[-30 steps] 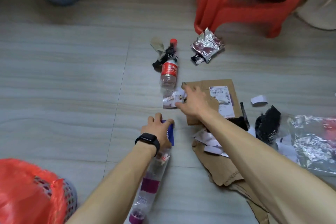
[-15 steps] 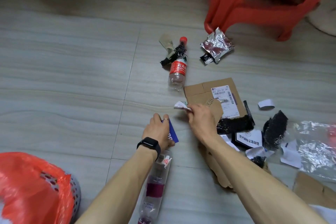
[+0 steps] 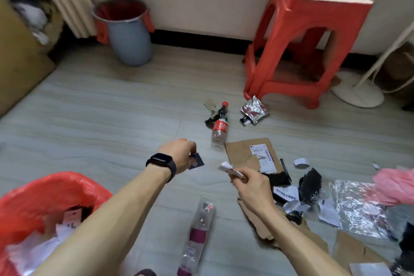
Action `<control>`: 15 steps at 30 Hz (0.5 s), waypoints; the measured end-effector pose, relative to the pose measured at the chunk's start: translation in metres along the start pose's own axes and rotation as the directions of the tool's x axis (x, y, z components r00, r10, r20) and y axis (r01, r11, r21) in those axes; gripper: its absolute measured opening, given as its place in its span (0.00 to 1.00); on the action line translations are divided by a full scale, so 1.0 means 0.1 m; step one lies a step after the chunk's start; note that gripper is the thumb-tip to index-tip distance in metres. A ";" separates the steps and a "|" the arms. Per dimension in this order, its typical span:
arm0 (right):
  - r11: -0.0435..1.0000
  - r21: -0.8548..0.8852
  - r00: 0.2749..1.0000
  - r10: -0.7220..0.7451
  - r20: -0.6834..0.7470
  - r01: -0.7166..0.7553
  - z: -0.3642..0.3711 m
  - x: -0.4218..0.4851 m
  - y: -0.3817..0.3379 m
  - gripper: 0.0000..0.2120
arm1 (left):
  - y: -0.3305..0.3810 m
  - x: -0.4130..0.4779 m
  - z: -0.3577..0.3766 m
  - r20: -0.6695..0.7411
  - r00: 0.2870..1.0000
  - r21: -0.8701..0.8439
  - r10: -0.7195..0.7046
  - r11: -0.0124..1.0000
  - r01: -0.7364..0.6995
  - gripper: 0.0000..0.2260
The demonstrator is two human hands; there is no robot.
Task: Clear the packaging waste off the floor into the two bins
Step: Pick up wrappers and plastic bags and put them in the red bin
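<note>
Both hands raised: left hand [image 3: 179, 154] pinches blue card [image 3: 196, 163]; right hand [image 3: 253, 186] grips wrapper [image 3: 228, 168]

The 2 forearms reach forward; left grip [image 3: 179, 154] pinches a blue card [image 3: 197, 162], right grip [image 3: 253, 186] clutches a crumpled wrapper [image 3: 229, 168].

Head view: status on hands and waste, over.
Left hand pinches blue card. Right hand grips crumpled wrapper. Red-lined bin beside left forearm. Purple-label bottle on floor between arms.
</note>
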State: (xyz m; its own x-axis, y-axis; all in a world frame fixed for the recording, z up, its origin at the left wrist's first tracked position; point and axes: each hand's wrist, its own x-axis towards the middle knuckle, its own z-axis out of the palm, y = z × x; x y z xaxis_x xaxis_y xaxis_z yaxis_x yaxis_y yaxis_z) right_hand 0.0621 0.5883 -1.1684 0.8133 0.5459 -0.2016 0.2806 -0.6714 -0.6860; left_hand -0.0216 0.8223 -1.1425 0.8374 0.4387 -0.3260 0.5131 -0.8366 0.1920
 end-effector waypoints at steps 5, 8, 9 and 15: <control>0.962 -0.126 0.962 -0.221 0.158 0.242 -0.30 -0.23 -1.10 0.05 | -0.37 -0.81 -1.00 -0.146 0.989 0.131 -0.022 0.991 0.042 0.08; 0.875 -0.236 0.877 -0.330 0.348 0.423 -0.38 -0.42 -1.83 0.06 | -0.77 -1.41 -1.23 -0.202 0.974 0.148 -0.099 0.980 0.130 0.09; 0.812 -0.293 0.829 -0.362 0.425 0.505 -0.35 -0.53 -2.07 0.07 | -0.92 -1.65 -1.26 -0.213 0.967 0.135 -0.140 0.976 0.171 0.10; 0.542 -0.395 0.625 -0.344 0.701 0.741 0.13 -1.18 -2.92 0.14 | -1.64 -2.74 -0.97 -0.146 0.909 0.002 -0.391 0.918 0.396 0.11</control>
State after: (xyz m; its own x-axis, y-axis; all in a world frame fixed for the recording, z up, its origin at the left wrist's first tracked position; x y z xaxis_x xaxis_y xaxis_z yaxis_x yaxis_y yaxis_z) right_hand -0.1223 0.7263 -0.9529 0.0544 0.9234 -0.3799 0.9565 -0.1574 -0.2455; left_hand -0.3167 0.8708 -0.9949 0.5876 0.7739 -0.2363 0.8023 -0.5952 0.0459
